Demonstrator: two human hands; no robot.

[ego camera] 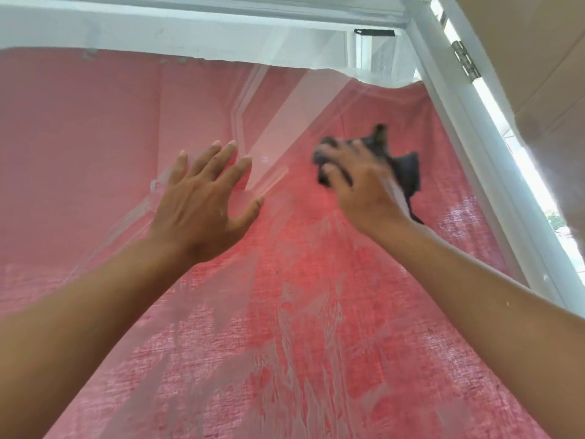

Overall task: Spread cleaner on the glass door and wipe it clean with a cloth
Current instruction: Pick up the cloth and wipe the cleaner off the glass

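The glass (285,312) fills the view, with a red curtain (79,137) hanging behind it and a white frame (474,147) running along the top and down the 3 o'clock side. Streaky grey-white smears of cleaner (300,350) cover the lower middle of the pane, toward 6 o'clock, so the spreading looks done there and the wiping unfinished.

The right hand (357,182) is raised at about 2 o'clock from centre and presses a dark cloth (405,172) against the pane. Its fingers curl over the bunched cloth, with loose corners sticking out toward 12 and 3 o'clock. Hand and cloth are blurred, which suggests a rubbing stroke. The bunching probably gives a firm pad to push with.

The left hand (205,198) is at about 10 o'clock, fingers straight and spread, holding nothing. It lies flat toward the pane, likely bracing the body or steadying the door against the wiping push; whether the palm actually touches cannot be told.

A hinge (465,60) sits on the frame at 1 o'clock, so the door could swing under pressure.
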